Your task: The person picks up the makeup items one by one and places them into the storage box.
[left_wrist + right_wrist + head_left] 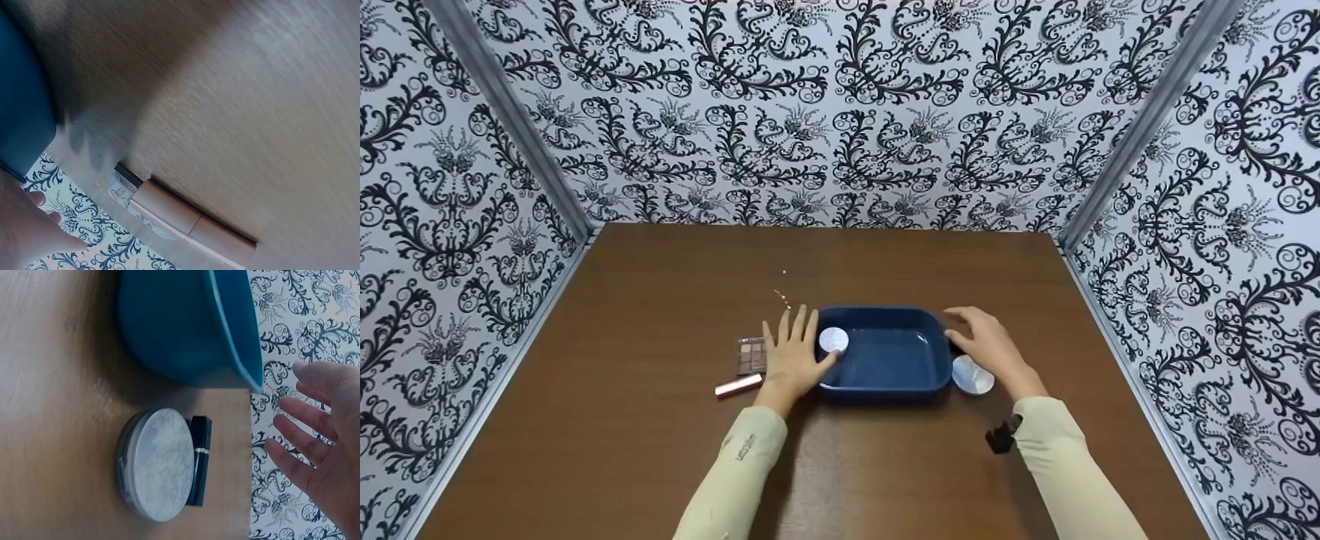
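Observation:
My left hand [795, 360] is spread at the left side of a blue rectangular basin [885, 394], fingers straight, thumb over the rim. A white round container [833, 340] sits inside at the left, close to that thumb. Left of the hand lie an eyeshadow palette [750, 355], partly covered by it, and a rose-gold lipstick tube [194, 222]. At the basin's right side hovers my right hand [990, 345], its fingers loosely extended; the right wrist view shows it holding nothing. Below it lies a round, pale-lidded compact [163, 464] with a black lipstick tube [199, 461] beside it.
The brown wooden table [660, 450] is bordered by patterned walls [810, 150] at the back and both sides. Behind the left hand, a thin line of small beige bits [782, 298] lies on the wood; I cannot tell what they are.

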Demonstrator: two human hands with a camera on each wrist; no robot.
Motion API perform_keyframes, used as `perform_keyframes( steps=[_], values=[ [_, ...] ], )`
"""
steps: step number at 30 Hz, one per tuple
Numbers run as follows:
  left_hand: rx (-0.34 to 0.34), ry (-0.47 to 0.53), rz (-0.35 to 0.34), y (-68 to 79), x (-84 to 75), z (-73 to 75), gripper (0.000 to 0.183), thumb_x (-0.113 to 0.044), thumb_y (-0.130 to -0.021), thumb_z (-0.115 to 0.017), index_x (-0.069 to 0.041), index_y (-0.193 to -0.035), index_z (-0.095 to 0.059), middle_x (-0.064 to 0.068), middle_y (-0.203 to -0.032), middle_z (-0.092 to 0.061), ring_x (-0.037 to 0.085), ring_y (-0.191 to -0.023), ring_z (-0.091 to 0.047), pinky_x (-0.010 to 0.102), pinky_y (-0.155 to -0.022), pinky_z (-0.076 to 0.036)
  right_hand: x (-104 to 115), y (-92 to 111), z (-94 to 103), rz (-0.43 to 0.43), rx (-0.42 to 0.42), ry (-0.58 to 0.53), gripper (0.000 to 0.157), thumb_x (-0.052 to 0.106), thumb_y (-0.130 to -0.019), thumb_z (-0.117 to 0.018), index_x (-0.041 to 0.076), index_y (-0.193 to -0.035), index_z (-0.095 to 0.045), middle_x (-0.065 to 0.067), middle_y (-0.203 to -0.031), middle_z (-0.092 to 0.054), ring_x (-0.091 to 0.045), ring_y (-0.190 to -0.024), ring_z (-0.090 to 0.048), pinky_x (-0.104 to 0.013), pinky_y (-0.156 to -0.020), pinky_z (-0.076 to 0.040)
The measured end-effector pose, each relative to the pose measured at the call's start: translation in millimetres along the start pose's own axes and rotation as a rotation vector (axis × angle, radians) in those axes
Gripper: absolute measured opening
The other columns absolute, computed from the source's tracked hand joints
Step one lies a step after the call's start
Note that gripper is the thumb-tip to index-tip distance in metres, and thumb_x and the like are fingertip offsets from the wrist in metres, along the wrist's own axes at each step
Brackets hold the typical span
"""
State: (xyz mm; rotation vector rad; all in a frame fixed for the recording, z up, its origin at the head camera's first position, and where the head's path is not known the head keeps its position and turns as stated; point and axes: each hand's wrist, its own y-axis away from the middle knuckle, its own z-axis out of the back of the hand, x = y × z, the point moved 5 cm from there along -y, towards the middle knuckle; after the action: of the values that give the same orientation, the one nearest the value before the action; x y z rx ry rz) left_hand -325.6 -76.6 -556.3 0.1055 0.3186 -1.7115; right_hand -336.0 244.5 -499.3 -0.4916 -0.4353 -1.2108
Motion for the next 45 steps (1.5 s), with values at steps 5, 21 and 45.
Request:
perform_keyframes(
  steps=[5, 21, 45],
  values=[
    [0.028, -0.036, 0.008, -1.5, 1.8, -4.1, 0.09, -0.068, -0.089, -0.051, -0.017, -0.159, -0.026, 0.009, -0.166, -0.024, 0.037, -0.153, -0.02, 0.068, -0.12, -0.008, -9, 7, 0.0, -0.014, -0.007, -0.013, 0.041, 0.017, -0.096, -0.064, 0.005, -0.136, -0.059, -0.021, -0.134, -0.061, -0.04, -0.121, -0.06, -0.055, -0.1, -0.049],
    [0.047, -0.047, 0.012, -2.6, 2.1, -5.7, 0.091, -0.068, -0.089, -0.049, -0.018, -0.16, -0.023, 0.008, -0.166, -0.024, 0.036, -0.154, -0.018, 0.068, -0.12, -0.008, -33, 29, -4.9, -0.052, -0.005, -0.03, 0.039, 0.014, -0.097, -0.063, 0.001, -0.134, -0.059, -0.024, -0.133, -0.061, -0.041, -0.12, -0.061, -0.056, -0.099, -0.05],
    [0.005, -0.019, 0.005, -2.1, 3.9, -7.2, 0.091, -0.069, -0.088, -0.051, -0.017, -0.158, -0.028, 0.01, -0.164, -0.029, 0.037, -0.152, -0.023, 0.069, -0.119, -0.008, -51, 44, -14.5, -0.036, -0.037, 0.01, 0.035, 0.011, -0.094, -0.066, -0.004, -0.126, -0.063, -0.023, -0.122, -0.066, -0.038, -0.107, -0.064, -0.053, -0.091, -0.052]
  ],
)
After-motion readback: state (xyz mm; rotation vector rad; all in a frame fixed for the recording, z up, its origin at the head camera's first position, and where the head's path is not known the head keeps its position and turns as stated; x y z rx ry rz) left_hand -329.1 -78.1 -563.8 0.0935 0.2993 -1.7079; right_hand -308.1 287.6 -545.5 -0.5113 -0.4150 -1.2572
